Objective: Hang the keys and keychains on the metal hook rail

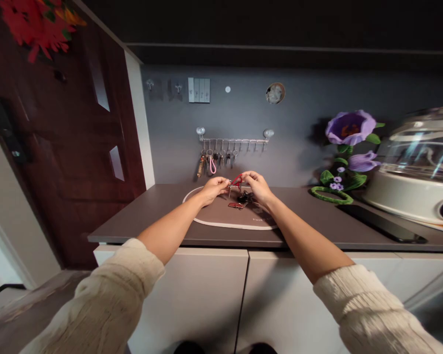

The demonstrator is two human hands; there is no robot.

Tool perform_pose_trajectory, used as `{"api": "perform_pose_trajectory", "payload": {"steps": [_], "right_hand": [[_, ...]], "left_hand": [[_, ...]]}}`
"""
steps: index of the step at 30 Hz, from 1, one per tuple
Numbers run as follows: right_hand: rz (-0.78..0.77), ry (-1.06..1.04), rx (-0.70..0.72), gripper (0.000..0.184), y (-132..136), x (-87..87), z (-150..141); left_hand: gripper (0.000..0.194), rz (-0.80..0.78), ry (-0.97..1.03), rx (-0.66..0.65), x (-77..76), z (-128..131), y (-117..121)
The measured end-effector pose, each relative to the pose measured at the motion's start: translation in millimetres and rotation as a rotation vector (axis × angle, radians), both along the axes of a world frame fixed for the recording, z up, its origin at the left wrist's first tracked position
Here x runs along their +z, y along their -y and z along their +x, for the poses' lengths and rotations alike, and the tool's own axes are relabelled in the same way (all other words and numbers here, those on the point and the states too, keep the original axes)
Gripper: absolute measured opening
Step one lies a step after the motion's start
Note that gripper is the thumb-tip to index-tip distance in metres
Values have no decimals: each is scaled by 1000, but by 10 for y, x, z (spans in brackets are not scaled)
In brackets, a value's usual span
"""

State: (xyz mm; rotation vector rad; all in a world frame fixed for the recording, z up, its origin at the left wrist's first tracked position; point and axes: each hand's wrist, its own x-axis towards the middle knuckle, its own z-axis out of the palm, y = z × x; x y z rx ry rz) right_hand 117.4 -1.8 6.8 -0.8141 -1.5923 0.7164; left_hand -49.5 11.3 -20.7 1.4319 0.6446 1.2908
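Note:
Above the oval brown mat point(225, 221), my left hand point(214, 189) pinches a small bunch of keys point(229, 190) between thumb and fingers. My right hand point(257, 185) has its fingertips closed on a red strap point(237, 179) that joins the keys. The two hands are close together, with the strap between them. Beneath them on the mat lie a dark bunch of keys point(245, 197) and a red item with metal bits point(236, 205), too small to name surely.
A metal hook rack point(233, 141) on the wall carries several key sets, one with a pink loop point(212, 166). To the right are purple flowers point(350, 129), a black phone point(382, 223) and a white appliance with a clear lid point(409, 189). A dark red door point(77, 162) is left.

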Motion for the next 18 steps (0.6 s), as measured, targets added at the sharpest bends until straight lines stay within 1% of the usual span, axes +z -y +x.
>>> {"api": "perform_pose_trajectory", "payload": {"steps": [3, 6, 10, 15, 18], "right_hand": [[-39, -76, 20, 21, -42, 21, -8], [-62, -108, 43, 25, -59, 70, -14], [-67, -87, 64, 27, -51, 170, -17], [-52, -30, 97, 23, -85, 336, -3], [-17, 10, 67, 19, -119, 466, 19]], "left_hand": [[32, 31, -49, -10, -10, 24, 12], [32, 25, -67, -20, -4, 49, 39], [34, 24, -89, -8, 22, 79, 84], [33, 30, -91, 9, 48, 103, 124], [34, 34, -117, 43, 32, 103, 110]]}}
